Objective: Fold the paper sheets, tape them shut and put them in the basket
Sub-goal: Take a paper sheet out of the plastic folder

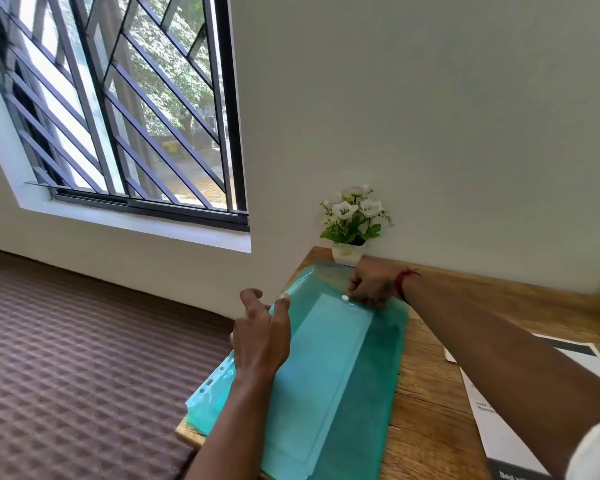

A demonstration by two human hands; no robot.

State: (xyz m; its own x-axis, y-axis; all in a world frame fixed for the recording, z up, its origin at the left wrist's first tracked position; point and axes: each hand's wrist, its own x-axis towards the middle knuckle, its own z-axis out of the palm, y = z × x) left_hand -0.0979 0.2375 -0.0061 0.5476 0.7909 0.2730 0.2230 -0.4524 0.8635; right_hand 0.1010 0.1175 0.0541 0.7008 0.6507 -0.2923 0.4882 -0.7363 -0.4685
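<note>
Left hand (260,337) lies flat on the left edge of the teal folder (343,375), grip released, fingers straight, I judge to pin it to the table (430,393). Right hand (371,285) is at the folder's far end, grip pinching the flap by the snap button (345,298), likely to pop it. Printed paper sheets (492,427) lie right of the folder, unfolded. Flower pot (349,253) stands just behind the folder. No basket in view.

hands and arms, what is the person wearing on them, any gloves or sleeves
No gloves: the left hand and right hand are bare, and so are both forearms. A red thread is tied round the right wrist. A white sleeve shows on the right arm at the frame's lower right edge.
</note>
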